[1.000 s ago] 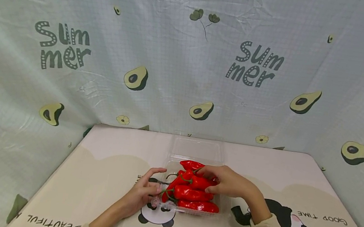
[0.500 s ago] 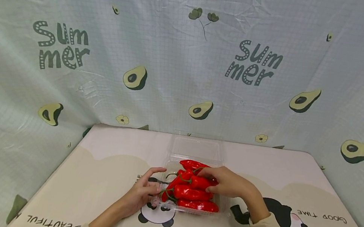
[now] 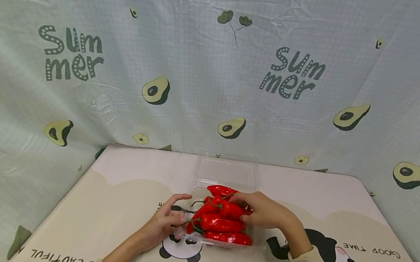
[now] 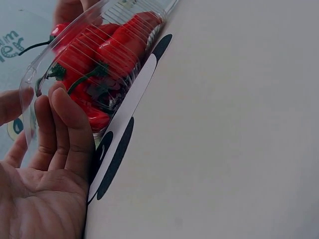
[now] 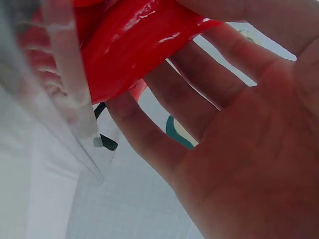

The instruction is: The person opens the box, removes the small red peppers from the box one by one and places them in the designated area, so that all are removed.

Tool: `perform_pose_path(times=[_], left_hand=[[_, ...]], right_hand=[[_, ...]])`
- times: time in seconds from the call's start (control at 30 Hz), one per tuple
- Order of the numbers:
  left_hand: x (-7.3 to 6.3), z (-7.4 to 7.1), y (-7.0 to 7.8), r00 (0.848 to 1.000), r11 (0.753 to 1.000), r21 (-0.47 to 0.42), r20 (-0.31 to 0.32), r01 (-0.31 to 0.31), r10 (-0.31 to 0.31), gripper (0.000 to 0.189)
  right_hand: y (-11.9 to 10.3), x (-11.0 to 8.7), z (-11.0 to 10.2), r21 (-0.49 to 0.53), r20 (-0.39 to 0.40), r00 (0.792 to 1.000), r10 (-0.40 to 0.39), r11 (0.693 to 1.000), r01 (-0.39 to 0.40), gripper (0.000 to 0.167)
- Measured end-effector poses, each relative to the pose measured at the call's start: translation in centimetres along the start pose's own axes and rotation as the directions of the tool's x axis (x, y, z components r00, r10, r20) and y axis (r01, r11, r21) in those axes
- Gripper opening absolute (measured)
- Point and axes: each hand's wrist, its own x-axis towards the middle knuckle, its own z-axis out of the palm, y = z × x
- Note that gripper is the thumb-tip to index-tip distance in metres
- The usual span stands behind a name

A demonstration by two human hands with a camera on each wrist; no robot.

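Observation:
Glossy red peppers with green stems are heaped in a clear plastic clamshell box [image 3: 229, 245], whose lid [image 3: 228, 171] is folded back at the far side. My left hand [image 3: 161, 223] is at the box's left side, fingers spread; the left wrist view shows several fingers [image 4: 75, 127] resting along the transparent wall. At the right of the heap, my right hand [image 3: 263, 209] grips a red pepper [image 5: 144, 42] on top, thumb on one side and fingers on the other. Two more peppers [image 3: 228, 237] lie crosswise toward the near edge of the box.
The box stands on a table [image 3: 105, 214] covered with a beige cloth printed with pandas and lettering. Behind it hangs a pale curtain [image 3: 203, 60] with avocado prints, which also runs along both sides.
The right fingers have shifted very slightly on the pepper, which stays at the top of the heap. The left hand and the box have not visibly moved.

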Motion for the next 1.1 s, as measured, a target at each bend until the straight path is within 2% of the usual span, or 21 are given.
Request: perform_pose_path(times=[0.63,1.1], left_hand=[[0.06,0.06,0.01,1.0,1.0,0.015,-0.003,0.003,-0.003,0.064],[0.1,0.0,-0.04,1.0,1.0,0.011,-0.002,-0.003,0.003,0.064]], right_hand=[[-0.03,-0.07,-0.22,0.038,-0.017,1.0,-0.024,0.999,0.025,0.041],[0.05,-0.02,-0.23,0.048,-0.016,1.0,-0.008,0.999,0.009,0.041]])
